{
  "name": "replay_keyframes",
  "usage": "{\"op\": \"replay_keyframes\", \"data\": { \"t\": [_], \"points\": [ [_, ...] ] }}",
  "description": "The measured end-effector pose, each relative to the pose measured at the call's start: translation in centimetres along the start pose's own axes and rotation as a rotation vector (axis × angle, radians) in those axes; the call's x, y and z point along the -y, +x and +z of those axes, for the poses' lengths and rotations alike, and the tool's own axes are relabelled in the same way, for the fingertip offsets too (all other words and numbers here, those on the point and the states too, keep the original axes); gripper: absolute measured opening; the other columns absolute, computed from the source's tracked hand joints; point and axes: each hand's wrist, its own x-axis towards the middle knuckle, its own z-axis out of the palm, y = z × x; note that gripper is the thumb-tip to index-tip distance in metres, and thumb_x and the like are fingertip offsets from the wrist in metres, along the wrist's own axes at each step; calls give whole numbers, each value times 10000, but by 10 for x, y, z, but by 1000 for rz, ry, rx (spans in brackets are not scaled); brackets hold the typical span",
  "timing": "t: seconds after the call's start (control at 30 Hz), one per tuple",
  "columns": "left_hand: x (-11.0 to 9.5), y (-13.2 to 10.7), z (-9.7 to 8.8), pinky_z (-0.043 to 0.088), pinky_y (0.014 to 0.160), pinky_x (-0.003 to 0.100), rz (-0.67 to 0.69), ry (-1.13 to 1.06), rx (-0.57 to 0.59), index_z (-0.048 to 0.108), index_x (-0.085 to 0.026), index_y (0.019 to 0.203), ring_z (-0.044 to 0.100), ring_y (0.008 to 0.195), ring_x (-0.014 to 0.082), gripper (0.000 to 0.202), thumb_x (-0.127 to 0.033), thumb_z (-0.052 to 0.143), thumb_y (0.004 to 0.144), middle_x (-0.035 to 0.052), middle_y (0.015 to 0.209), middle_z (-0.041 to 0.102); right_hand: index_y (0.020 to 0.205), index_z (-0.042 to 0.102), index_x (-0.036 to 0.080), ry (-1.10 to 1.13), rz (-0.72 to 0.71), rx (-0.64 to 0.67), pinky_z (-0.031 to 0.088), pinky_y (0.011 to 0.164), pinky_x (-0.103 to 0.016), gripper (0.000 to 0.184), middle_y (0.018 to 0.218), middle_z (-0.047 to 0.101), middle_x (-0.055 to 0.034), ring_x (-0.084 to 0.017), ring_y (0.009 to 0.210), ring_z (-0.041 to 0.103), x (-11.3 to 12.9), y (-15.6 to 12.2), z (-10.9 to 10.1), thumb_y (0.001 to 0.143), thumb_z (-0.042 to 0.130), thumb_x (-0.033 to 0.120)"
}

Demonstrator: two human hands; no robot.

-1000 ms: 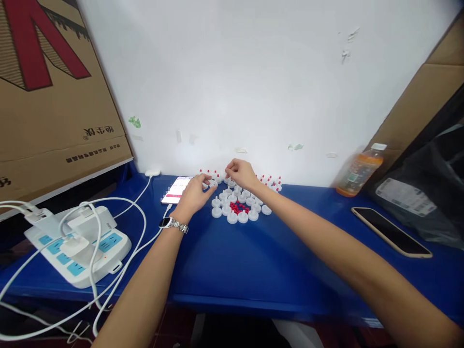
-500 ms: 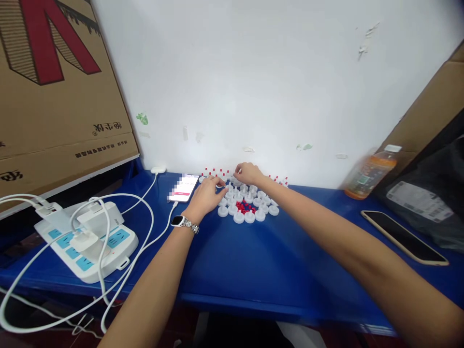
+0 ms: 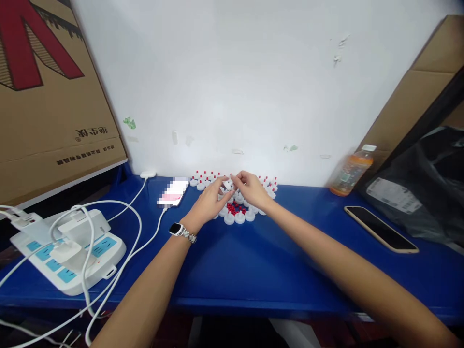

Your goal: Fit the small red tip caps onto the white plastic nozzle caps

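My left hand and my right hand meet above a cluster of small white plastic caps on the blue table. Both pinch one white cap between their fingertips. A small heap of tiny red pieces lies in the middle of the caps. Behind, along the wall, stands a row of white caps with red tips. A watch is on my left wrist.
A lit phone on a white cable lies left of the caps. A white power strip with plugs and cables sits at the left edge. A dark phone, an orange bottle, black bag and cardboard boxes flank the table.
Both hands drew back from the row at the wall and came together over the cluster, now holding one white cap between them. The camera shifted slightly.
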Motion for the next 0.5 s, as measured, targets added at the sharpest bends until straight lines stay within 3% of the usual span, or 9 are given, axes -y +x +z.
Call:
{"op": "replay_keyframes", "data": {
  "t": [0.07, 0.17, 0.27, 0.33, 0.4, 0.5],
  "points": [
    [-7, 1, 6, 496, 716, 303, 43, -95, 76, 512, -234, 1303, 638, 780, 178, 390, -456, 468, 985, 25, 892, 657, 772, 482, 226, 19, -11, -46, 404, 594, -271, 330, 664, 570, 16, -149, 621, 542, 0, -22, 0, 952, 456, 500],
    [-15, 1, 13, 488, 712, 294, 106, -121, 115, 534, -234, 1278, 615, 737, 164, 349, -425, 440, 1002, 11, 843, 639, 755, 425, 239, -8, -32, -85, 372, 594, -280, 349, 641, 475, 33, -151, 610, 481, -4, -41, 0, 983, 374, 499],
    [-21, 2, 13, 495, 809, 320, 187, -52, 74, 532, -230, 1314, 611, 831, 176, 362, -400, 441, 1008, 58, 1011, 654, 720, 422, 238, 55, 8, -92, 361, 596, -287, 386, 623, 449, 27, -153, 600, 453, -9, -42, -4, 984, 346, 509],
    [-23, 2, 7, 487, 880, 335, 235, -7, 2, 531, -231, 1330, 604, 902, 183, 364, -380, 447, 1009, 86, 1140, 633, 662, 396, 239, 144, 138, -140, 349, 566, -290, 422, 581, 420, 26, -149, 555, 416, -12, -38, -8, 979, 317, 505],
    [-22, 3, -2, 484, 894, 340, 219, 33, -89, 528, -236, 1344, 597, 887, 180, 374, -381, 451, 1008, 84, 1136, 629, 619, 357, 243, 192, 243, -188, 327, 533, -288, 430, 549, 396, 28, -142, 516, 378, -16, -33, -13, 973, 301, 480],
    [-17, 4, -10, 497, 815, 315, 116, 41, -92, 522, -232, 1371, 594, 814, 171, 413, -404, 466, 999, 61, 1030, 652, 605, 407, 227, 34, 165, -127, 325, 551, -277, 400, 561, 445, 25, -137, 541, 411, -16, -34, -17, 943, 397, 440]
  ]
}}
